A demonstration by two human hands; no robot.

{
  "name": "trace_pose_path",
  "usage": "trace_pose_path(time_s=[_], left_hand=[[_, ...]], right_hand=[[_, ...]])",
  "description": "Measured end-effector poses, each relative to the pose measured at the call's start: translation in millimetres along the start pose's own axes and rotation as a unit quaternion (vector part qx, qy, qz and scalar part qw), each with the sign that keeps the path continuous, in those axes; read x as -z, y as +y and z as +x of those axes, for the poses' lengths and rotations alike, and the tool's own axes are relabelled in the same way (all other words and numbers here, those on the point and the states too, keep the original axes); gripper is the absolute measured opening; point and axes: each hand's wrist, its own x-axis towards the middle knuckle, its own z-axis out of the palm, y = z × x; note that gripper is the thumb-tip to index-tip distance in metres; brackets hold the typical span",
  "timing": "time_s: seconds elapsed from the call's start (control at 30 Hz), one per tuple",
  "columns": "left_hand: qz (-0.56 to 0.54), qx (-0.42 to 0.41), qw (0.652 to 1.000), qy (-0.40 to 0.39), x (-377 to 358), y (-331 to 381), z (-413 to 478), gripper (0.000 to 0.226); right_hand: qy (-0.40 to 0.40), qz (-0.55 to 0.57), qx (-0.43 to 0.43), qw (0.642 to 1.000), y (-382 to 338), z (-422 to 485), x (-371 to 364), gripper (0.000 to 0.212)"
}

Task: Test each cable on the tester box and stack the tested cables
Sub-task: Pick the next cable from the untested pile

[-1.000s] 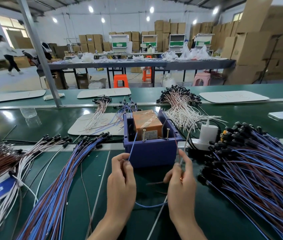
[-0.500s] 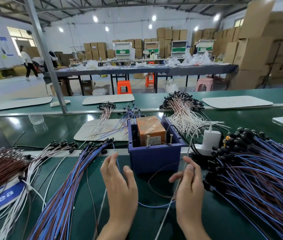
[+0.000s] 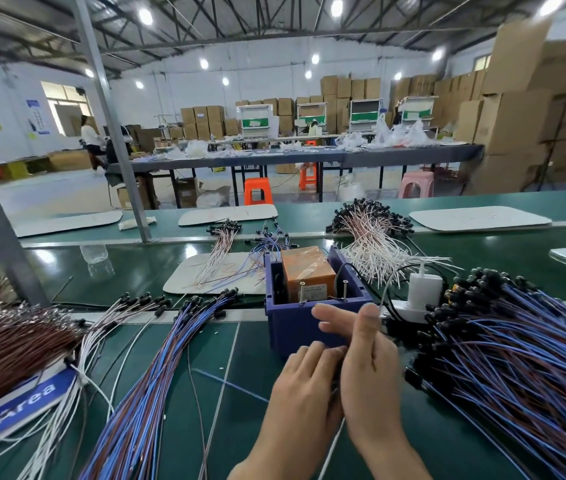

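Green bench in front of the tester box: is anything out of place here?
Slightly. A white wire, a brown wire and a blue wire lie loose on the green mat beside the blue-brown bundle, apart from any stack.

The right grip (image 3: 368, 372) covers the left grip's (image 3: 305, 393) fingertips, so what they hold cannot be told. The label (image 3: 313, 292) in the tester box (image 3: 292, 330) is too small to read. At the left edge of the surface (image 3: 250, 344), a blue sign (image 3: 14, 407) is cut off.
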Motion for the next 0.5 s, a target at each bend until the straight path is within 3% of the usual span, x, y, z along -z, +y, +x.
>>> trace_pose_path(time_s=[0.13,0.2,0.27,0.4,0.5], left_hand=[[-0.032,-0.028,0.999,0.026,12,13,14,0.014],[-0.064,-0.003,0.997,0.052,20,18,23,0.004],[-0.125,0.044,0.988,0.082,30,25,37,0.012],[-0.330,0.151,0.922,0.133,55,45,76,0.014],[-0.376,0.176,0.895,0.165,75,55,108,0.011]], right_hand=[[-0.056,0.033,0.020,0.998,-22,1,4,0.060],[-0.085,0.081,0.033,0.993,-31,4,9,0.056],[-0.119,0.123,0.046,0.984,-39,6,16,0.056],[-0.167,0.130,0.046,0.976,-46,8,25,0.047],[-0.171,0.070,0.048,0.982,-52,11,36,0.035]])
